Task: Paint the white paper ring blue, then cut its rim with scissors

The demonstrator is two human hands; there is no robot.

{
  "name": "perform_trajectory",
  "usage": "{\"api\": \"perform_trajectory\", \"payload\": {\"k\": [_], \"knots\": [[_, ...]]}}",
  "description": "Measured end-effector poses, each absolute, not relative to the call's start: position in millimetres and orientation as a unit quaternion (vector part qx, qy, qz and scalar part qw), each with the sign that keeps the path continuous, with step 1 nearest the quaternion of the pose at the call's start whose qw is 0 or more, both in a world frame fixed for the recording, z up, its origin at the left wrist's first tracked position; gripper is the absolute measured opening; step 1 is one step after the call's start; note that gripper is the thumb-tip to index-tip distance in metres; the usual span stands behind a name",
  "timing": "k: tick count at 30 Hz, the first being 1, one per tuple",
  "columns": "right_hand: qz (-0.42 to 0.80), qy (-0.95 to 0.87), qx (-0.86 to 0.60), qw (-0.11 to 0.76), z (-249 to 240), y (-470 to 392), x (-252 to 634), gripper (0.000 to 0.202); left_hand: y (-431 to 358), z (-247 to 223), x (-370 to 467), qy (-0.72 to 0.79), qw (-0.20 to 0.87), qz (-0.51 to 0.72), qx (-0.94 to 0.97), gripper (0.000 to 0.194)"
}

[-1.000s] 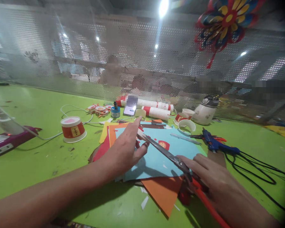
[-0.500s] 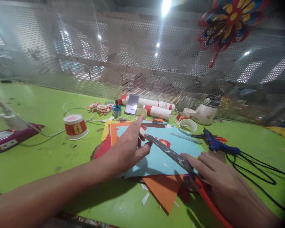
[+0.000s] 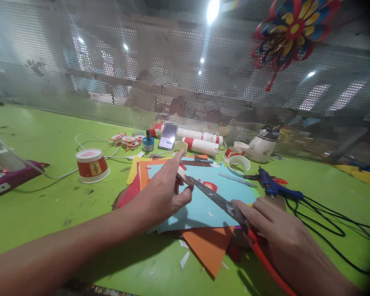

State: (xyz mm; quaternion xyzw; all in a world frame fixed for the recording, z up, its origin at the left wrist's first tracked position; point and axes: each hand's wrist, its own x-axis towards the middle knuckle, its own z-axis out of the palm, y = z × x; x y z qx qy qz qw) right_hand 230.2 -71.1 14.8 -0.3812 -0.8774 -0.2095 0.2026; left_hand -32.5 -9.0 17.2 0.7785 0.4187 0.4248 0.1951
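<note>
In my right hand [image 3: 271, 224] is a pair of red-handled scissors [image 3: 217, 198], its grey blades pointing up and left. The blade tips meet a small white and red paper piece [image 3: 181, 172] pinched in my left hand [image 3: 169, 187]. My left fingers cover most of that piece. Below both hands lies a stack of coloured paper, with a light blue sheet [image 3: 200, 216] on top and an orange sheet [image 3: 206, 246] sticking out at the front. A small red and white cut-out [image 3: 209, 186] rests on the blue sheet.
Left stands an upturned red and white paper cup [image 3: 93, 166] near a purple power strip [image 3: 15, 176]. Behind the paper are a phone [image 3: 167, 137], a blue glue bottle [image 3: 148, 143] and stacked cups [image 3: 200, 146]. A blue glue gun [image 3: 274, 185] with black cable lies right.
The view has shifted slightly, so everything sits a little further left. Both hands keep nearly the same pose, and the scissor blades still meet the paper piece.
</note>
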Motion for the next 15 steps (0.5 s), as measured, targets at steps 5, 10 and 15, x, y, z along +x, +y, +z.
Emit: {"api": "perform_trajectory", "payload": {"k": [5, 10, 15], "knots": [[-0.187, -0.878, -0.395, 0.193, 16.2, -70.3, 230.6, 0.036, -8.1, 15.4, -33.4, 0.424, 0.175, 0.413, 0.787, 0.072], [-0.176, -0.881, -0.394, 0.195, 15.1, -70.1, 229.6, 0.032, -7.8, 12.6, -33.1, 0.417, 0.161, 0.418, 0.791, 0.072], [-0.192, -0.878, -0.393, 0.194, 14.4, -69.5, 228.6, 0.03, -7.6, 10.8, -33.6, 0.414, 0.152, 0.424, 0.791, 0.071]]}}
